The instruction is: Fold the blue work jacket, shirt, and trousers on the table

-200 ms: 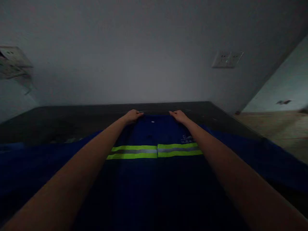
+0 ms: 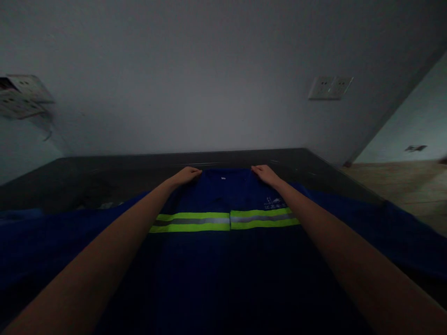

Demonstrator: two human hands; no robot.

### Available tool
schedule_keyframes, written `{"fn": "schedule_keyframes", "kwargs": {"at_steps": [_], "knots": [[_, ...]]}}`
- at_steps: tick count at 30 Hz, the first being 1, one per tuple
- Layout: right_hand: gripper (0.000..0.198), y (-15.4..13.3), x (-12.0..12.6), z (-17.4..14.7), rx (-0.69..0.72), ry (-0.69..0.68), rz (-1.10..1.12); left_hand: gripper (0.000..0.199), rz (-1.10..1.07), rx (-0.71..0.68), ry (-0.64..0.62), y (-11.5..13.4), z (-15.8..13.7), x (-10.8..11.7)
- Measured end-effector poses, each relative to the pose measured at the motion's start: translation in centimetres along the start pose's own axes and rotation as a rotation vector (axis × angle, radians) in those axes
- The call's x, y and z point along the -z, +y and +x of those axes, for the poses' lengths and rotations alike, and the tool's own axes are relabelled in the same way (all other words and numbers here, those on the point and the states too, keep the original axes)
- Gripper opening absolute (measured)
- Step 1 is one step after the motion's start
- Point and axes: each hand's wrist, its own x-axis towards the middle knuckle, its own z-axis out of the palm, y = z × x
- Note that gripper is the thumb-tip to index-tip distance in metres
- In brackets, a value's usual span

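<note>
Exposure is low throughout, the light source lying outside the view. The wall [image 2: 209,93] is palest around mid-width and falls off towards the upper corners. Beyond the right edge of the worktop [image 2: 300,160], the floor [image 2: 401,181] is lighter. Thin, pale streaks of glare show near the worktop's far edge. The blue garment [image 2: 195,202] sinks to near-black towards the worktop's near side, its detail unreadable there; its reflective band [image 2: 192,227] is the most vivid area. Wide-angle distortion stretches both forearms [image 2: 118,246] and the softly blurred left socket plates [image 2: 30,87].
</note>
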Motion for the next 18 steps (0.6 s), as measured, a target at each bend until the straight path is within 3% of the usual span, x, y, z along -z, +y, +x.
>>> {"fn": "schedule_keyframes", "kwargs": {"at_steps": [3, 8, 13, 18], "knots": [[0.036, -0.4, -0.9, -0.4, 0.032, 0.038, -0.033, 0.056, 0.009, -0.066, -0.033, -0.2, -0.4, -1.0], [0.029, -1.4, -2.0, -0.5, -0.003, 0.108, -0.084, 0.061, 0.089, -0.088, 0.065, 0.4, -0.6, -2.3], [0.028, -2.3, -2.3, -1.1, -0.045, 0.146, -0.111, 0.043, 0.319, -0.122, 0.128, 0.9, -0.7, -2.8], [0.035, -3.9, -1.9, -2.5, -0.142, 0.219, -0.278, 0.035, 0.411, -0.116, 0.258, 1.7, -1.1, -3.4]]}}
